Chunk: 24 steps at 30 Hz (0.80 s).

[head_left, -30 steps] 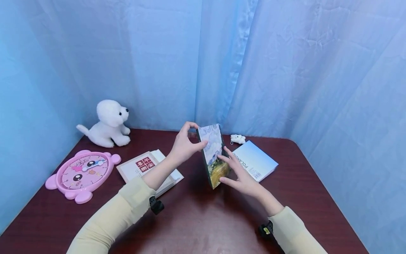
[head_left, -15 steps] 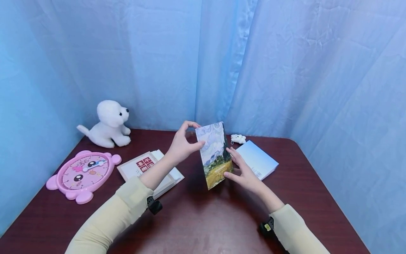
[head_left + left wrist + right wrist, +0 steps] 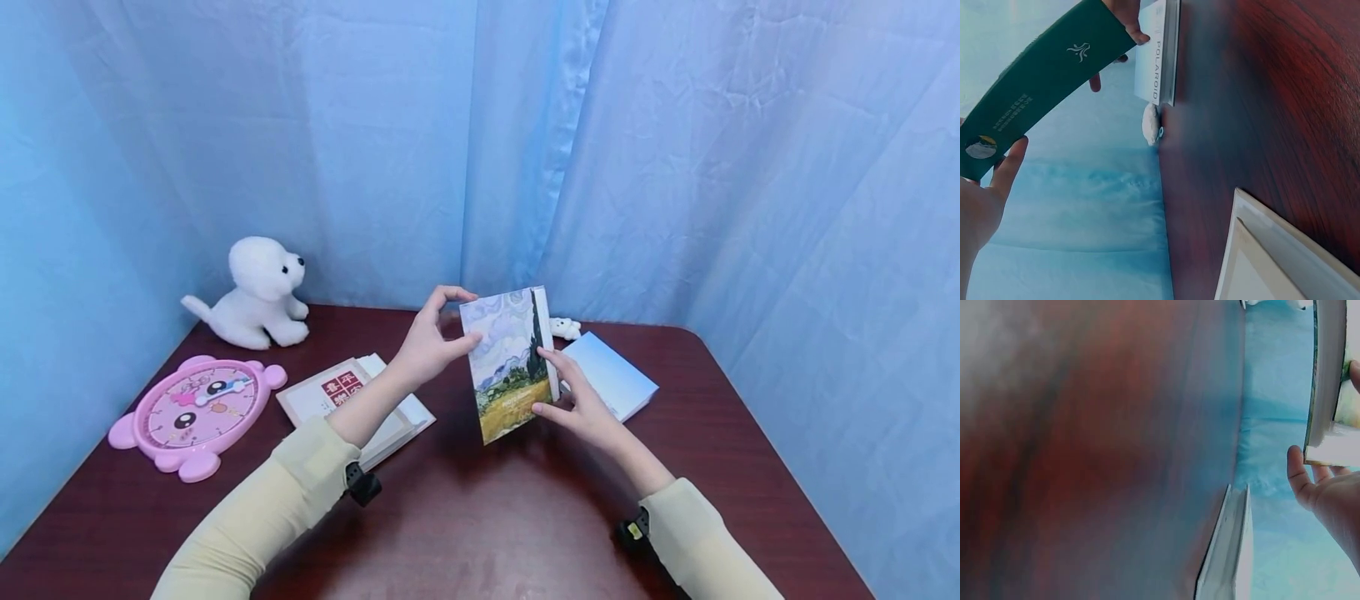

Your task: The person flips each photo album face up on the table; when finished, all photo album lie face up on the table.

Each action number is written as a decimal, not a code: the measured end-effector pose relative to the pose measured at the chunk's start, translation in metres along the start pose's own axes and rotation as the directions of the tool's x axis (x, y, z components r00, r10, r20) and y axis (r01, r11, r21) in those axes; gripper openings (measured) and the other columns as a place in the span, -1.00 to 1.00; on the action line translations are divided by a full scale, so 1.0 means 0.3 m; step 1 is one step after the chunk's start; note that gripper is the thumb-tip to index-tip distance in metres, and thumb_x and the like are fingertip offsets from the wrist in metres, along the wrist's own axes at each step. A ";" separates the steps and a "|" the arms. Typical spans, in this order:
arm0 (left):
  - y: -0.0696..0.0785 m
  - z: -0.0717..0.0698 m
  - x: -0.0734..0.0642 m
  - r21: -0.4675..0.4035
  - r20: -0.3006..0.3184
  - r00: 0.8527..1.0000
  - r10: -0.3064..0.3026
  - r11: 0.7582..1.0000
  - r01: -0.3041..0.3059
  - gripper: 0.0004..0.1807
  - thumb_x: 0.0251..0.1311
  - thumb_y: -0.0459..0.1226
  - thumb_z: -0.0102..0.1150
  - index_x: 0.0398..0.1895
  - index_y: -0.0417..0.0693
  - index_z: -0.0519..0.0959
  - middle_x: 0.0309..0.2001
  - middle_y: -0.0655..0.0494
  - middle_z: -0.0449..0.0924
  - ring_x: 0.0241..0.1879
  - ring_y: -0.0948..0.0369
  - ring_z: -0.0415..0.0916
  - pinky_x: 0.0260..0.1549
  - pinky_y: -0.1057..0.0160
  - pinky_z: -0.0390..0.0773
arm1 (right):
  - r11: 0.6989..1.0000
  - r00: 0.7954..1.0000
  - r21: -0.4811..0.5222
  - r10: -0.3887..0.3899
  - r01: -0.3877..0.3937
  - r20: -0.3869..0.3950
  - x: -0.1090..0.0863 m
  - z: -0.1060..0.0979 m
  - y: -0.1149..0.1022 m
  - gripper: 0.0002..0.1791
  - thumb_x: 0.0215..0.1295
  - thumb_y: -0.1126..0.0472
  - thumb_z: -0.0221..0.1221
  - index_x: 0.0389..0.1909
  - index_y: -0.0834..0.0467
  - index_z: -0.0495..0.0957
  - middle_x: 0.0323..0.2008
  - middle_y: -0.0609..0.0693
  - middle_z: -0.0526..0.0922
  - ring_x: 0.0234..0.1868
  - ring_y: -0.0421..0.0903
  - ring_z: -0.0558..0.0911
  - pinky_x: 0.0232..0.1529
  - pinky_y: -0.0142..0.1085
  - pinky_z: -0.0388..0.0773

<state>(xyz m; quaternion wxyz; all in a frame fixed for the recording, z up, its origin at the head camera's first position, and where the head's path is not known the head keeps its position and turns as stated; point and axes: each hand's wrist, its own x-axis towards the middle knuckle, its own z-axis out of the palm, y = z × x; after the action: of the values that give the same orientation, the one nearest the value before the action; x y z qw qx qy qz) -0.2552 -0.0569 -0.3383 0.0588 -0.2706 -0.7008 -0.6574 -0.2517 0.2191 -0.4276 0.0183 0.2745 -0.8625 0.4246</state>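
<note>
Raised over the middle of the table is a photo album [image 3: 501, 358] with a painted cover of a pale swirling sky, dark trees and a yellow field. My left hand [image 3: 431, 343] grips its upper left side, thumb on the front cover and fingers at the spine edge. On the lower right, my right hand [image 3: 576, 408] holds it with the thumb on the cover and fingers at the page edge. The left wrist view shows the green spine [image 3: 1047, 75], with small lettering and a round picture. White page edges [image 3: 1329, 369] face the right wrist camera.
A white album with red characters [image 3: 341, 385] lies left of centre, beside a pink bear-faced clock [image 3: 202, 412]. Behind them sits a white plush dog [image 3: 262, 292]. A blue-white Polaroid album [image 3: 618, 375] and a small white plush keychain [image 3: 566, 328] are at the right.
The photo album has turned between my hands: its spine side has swung out of the head view, the front cover faces that camera more, and white page edges now show at right.
</note>
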 end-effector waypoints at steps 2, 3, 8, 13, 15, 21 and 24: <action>-0.007 -0.004 0.001 0.005 0.016 1.000 -0.004 1.000 0.004 -0.50 0.13 -0.49 0.16 0.14 -0.27 0.26 0.23 -0.17 0.27 0.04 -0.07 0.46 -0.35 0.30 0.57 | 1.000 1.000 -0.013 0.000 0.000 -0.003 0.005 -0.001 0.036 -0.11 0.20 0.19 0.28 0.46 -0.16 0.00 0.46 0.05 -0.09 0.19 0.07 0.36 -0.28 -0.28 0.57; -0.010 -0.007 0.001 0.012 0.023 1.000 -0.005 1.000 0.005 -0.50 0.14 -0.49 0.16 0.15 -0.25 0.26 0.23 -0.16 0.26 0.04 -0.05 0.47 -0.35 0.30 0.57 | 1.000 1.000 -0.023 0.001 -0.001 -0.001 0.007 -0.005 0.041 -0.11 0.19 0.17 0.28 0.45 -0.19 0.00 0.46 0.04 -0.10 0.26 0.06 0.29 -0.27 -0.28 0.57; -0.080 -0.030 0.015 0.072 0.051 0.999 -0.019 0.997 0.015 -0.46 0.17 -0.43 0.19 0.22 -0.13 0.29 0.29 -0.06 0.24 0.05 -0.02 0.48 -0.32 0.28 0.54 | 0.997 1.000 -0.078 0.011 -0.008 0.026 0.010 -0.028 0.045 -0.11 0.20 0.05 0.27 0.44 -0.30 -0.03 0.47 0.05 -0.13 0.38 0.09 0.14 -0.21 -0.28 0.57; -0.130 -0.055 0.025 0.168 0.069 0.997 -0.037 0.986 0.025 -0.47 0.16 -0.32 0.25 0.22 0.03 0.36 0.29 0.12 0.25 0.02 0.03 0.49 -0.22 0.20 0.49 | 0.994 0.997 -0.106 0.029 -0.021 0.067 0.016 -0.047 0.036 -0.10 0.18 -0.02 0.28 0.44 -0.30 -0.02 0.47 0.11 -0.15 0.41 0.12 0.06 -0.22 -0.25 0.55; -0.141 -0.063 0.024 0.204 0.076 0.996 -0.043 0.979 0.027 -0.47 0.14 -0.32 0.27 0.20 0.07 0.39 0.28 0.14 0.27 -0.02 0.05 0.48 -0.17 0.15 0.47 | 0.991 0.996 -0.130 0.029 -0.019 0.081 0.020 -0.053 0.036 -0.10 0.16 -0.04 0.28 0.44 -0.30 -0.02 0.46 0.13 -0.13 0.41 0.13 0.05 -0.19 -0.18 0.53; -0.186 -0.087 0.023 0.297 0.124 0.992 -0.030 0.955 -0.008 -0.45 0.00 -0.37 0.35 0.12 0.01 0.47 0.19 0.07 0.39 0.15 0.13 0.33 0.09 0.05 0.37 | 0.975 0.991 -0.221 0.029 0.000 0.128 0.030 -0.062 0.043 -0.10 0.11 -0.13 0.29 0.44 -0.30 0.03 0.45 0.14 -0.05 0.45 0.16 -0.04 0.18 0.26 0.21; -0.215 -0.100 0.021 0.296 0.154 0.987 -0.043 0.955 -0.004 -0.46 -0.03 -0.37 0.37 0.09 -0.05 0.48 0.18 0.00 0.41 0.22 0.12 0.29 0.13 0.02 0.33 | 0.970 0.987 -0.241 0.021 0.017 0.156 0.039 -0.062 0.052 -0.10 0.09 -0.14 0.31 0.43 -0.27 0.06 0.42 0.15 0.04 0.42 0.16 0.04 0.22 0.26 0.17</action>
<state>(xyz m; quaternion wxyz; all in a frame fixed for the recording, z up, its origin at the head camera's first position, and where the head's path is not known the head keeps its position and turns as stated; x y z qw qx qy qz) -0.2983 -0.0830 -0.3890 0.0363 -0.3032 -0.7962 -0.5223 -0.2728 0.2351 -0.4239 -0.0172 0.3021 -0.9068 0.2936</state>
